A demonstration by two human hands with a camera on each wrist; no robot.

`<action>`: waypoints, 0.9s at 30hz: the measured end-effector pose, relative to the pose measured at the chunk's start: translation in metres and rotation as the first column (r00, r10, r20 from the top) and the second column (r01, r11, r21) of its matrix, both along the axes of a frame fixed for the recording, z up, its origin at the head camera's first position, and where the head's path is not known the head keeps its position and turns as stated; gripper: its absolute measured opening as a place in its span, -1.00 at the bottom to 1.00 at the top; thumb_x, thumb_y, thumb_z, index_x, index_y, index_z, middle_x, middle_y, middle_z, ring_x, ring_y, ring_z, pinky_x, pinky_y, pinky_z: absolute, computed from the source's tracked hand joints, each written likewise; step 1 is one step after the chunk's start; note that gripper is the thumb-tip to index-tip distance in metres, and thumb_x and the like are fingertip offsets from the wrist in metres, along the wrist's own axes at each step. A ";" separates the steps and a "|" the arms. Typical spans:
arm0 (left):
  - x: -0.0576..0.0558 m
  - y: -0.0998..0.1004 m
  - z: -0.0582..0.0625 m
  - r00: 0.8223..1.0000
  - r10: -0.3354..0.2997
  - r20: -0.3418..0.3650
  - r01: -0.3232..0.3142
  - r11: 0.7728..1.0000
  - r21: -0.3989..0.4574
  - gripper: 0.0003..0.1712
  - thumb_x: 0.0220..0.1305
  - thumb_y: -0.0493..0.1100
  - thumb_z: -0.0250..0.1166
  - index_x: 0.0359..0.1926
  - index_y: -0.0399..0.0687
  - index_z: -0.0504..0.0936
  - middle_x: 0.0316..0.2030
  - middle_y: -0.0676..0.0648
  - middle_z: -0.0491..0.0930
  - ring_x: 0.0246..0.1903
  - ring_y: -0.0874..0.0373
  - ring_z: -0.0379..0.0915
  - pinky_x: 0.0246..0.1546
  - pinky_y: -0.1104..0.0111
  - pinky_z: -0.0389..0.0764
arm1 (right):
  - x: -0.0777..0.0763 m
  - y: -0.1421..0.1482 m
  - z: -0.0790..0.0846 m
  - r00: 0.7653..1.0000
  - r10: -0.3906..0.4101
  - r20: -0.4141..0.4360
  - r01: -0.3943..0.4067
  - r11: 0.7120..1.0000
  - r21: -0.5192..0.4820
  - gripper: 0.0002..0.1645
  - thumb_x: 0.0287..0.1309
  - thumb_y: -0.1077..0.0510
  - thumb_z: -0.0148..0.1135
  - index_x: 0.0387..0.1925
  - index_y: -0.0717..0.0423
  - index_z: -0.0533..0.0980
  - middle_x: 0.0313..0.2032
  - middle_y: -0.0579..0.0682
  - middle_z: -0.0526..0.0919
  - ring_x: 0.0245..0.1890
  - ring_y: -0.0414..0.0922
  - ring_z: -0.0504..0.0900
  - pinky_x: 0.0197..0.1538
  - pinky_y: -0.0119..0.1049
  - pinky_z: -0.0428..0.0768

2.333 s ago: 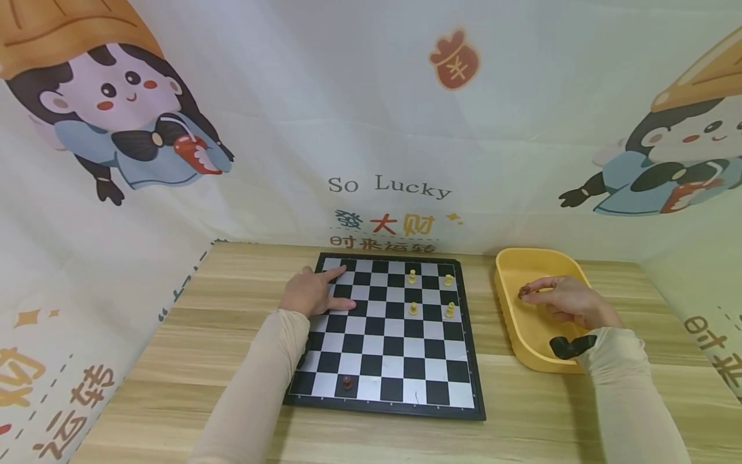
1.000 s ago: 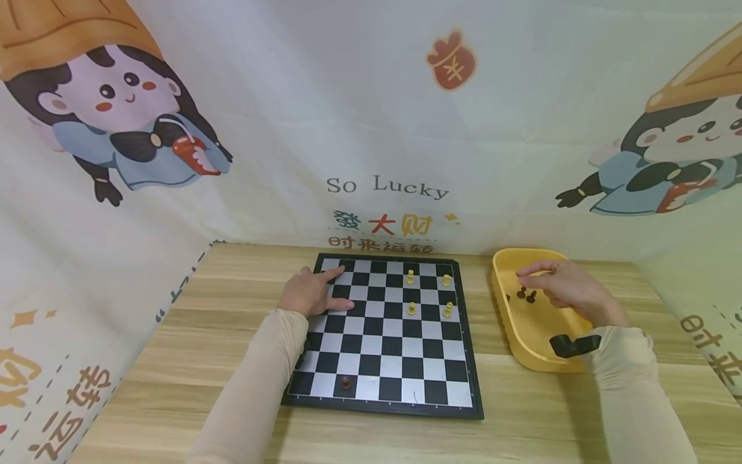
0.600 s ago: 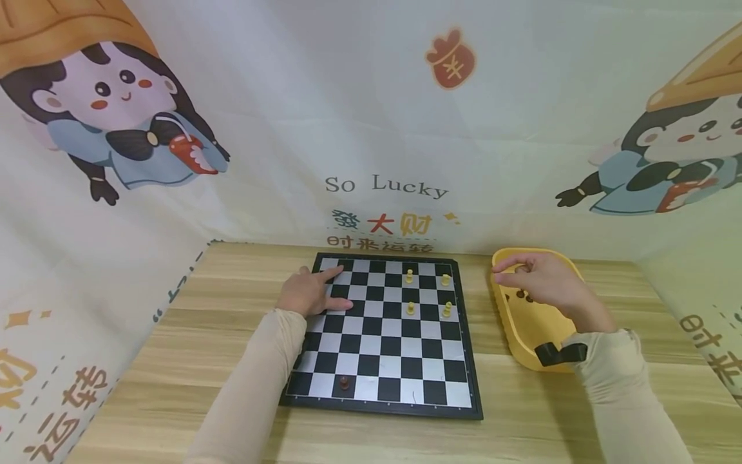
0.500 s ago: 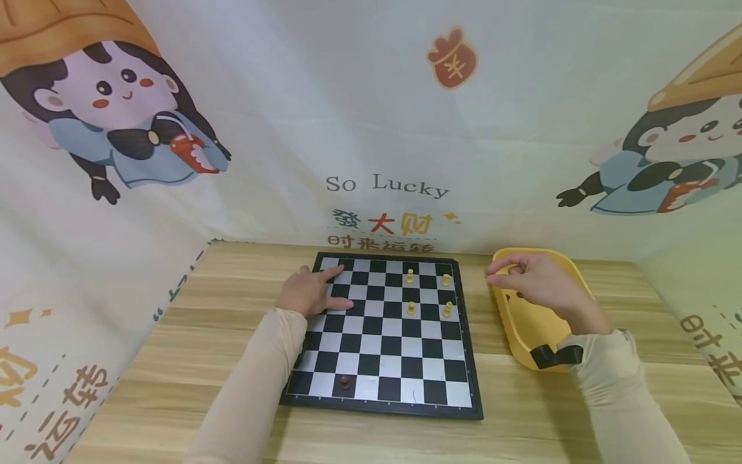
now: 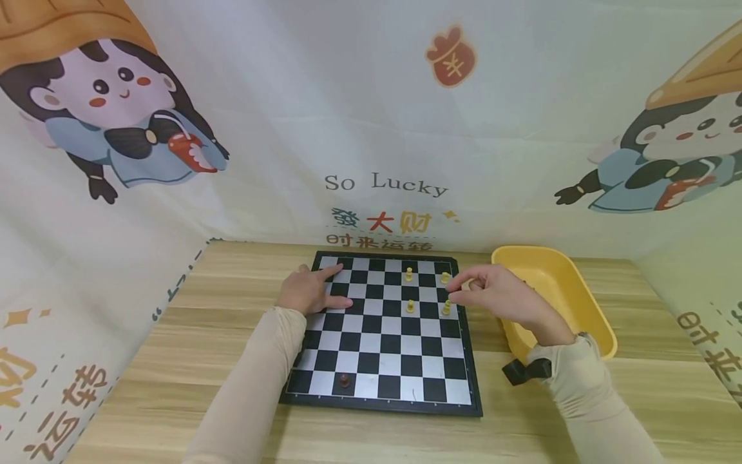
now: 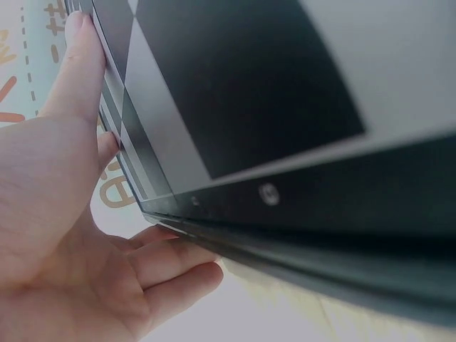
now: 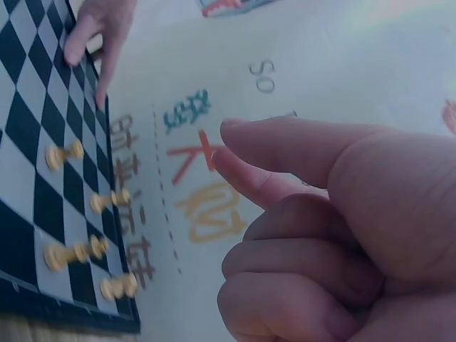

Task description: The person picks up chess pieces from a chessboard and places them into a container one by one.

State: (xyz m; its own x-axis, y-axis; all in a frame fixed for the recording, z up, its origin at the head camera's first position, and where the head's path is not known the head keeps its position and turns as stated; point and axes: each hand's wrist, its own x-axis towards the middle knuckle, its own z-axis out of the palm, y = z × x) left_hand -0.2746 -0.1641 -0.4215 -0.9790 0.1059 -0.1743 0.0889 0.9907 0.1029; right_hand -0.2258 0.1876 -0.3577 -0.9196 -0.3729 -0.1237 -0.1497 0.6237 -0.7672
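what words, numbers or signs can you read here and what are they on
"So Lucky": on the cloth, at the back.
"發大财": on the cloth, just below that.
"时来运转": on the cloth, lowest line at the back.
"运转": on the cloth's left side; other characters there run off the picture.
One sign on the red pouch print: resembles a yen sign, uncertain.
Marks on the border of the chessboard: too small or blurred to read.

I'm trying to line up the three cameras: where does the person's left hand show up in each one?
Head: just left of centre, the left hand is on the left edge of the chessboard.
Left wrist: the left hand is large, down the left side.
Right wrist: the left hand is small, at the top left.
Shared landmark: the chessboard, in all three views.
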 end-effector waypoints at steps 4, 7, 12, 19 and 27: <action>0.000 -0.001 0.000 1.000 0.000 -0.001 0.000 1.000 0.000 0.14 0.02 0.58 0.31 0.57 0.33 0.22 0.16 -0.42 0.56 -0.18 -0.04 0.40 -0.37 0.27 0.45 | 0.001 -0.012 -0.007 0.998 0.067 -0.008 -0.067 0.997 -0.045 -0.70 0.25 0.03 0.40 -0.06 0.09 0.70 -0.66 -0.17 0.24 -0.63 -0.22 0.22 -0.49 -0.38 0.22; 0.000 0.000 0.000 1.000 -0.006 -0.009 0.006 1.000 -0.001 0.14 0.01 0.58 0.31 0.56 0.31 0.23 0.14 -0.42 0.57 -0.20 -0.04 0.39 -0.38 0.27 0.43 | 0.002 -0.022 -0.013 0.994 0.108 -0.023 -0.109 0.993 -0.052 -0.68 0.25 0.06 0.39 -0.05 0.15 0.68 -0.69 -0.19 0.24 -0.66 -0.26 0.20 -0.48 -0.40 0.23; 0.002 0.000 0.002 1.000 -0.015 -0.025 0.015 1.000 0.001 0.12 0.03 0.56 0.32 0.56 0.28 0.26 0.12 -0.43 0.59 -0.21 -0.04 0.39 -0.39 0.26 0.45 | 0.008 -0.041 -0.022 0.988 0.152 -0.019 -0.153 0.986 -0.064 -0.68 0.24 0.06 0.40 -0.06 0.15 0.69 -0.70 -0.20 0.24 -0.66 -0.25 0.18 -0.47 -0.41 0.22; 0.001 0.000 -0.001 1.000 0.001 -0.009 -0.001 1.000 0.009 0.13 0.01 0.57 0.32 0.56 0.32 0.23 0.20 -0.45 0.54 -0.17 -0.07 0.42 -0.34 0.24 0.48 | 0.016 -0.063 -0.037 0.971 0.238 0.016 -0.236 0.968 -0.082 -0.67 0.23 0.04 0.41 -0.03 0.09 0.70 -0.72 -0.21 0.24 -0.72 -0.24 0.19 -0.53 -0.41 0.20; 0.001 0.000 -0.001 1.000 0.014 -0.008 -0.014 1.000 0.007 0.13 0.02 0.57 0.32 0.56 0.33 0.23 0.19 -0.44 0.53 -0.13 -0.09 0.44 -0.26 0.20 0.53 | 0.022 -0.082 -0.050 0.955 0.269 0.127 -0.249 0.956 -0.154 -0.66 0.20 0.07 0.45 0.00 0.05 0.70 -0.74 -0.21 0.27 -0.69 -0.23 0.21 -0.48 -0.42 0.24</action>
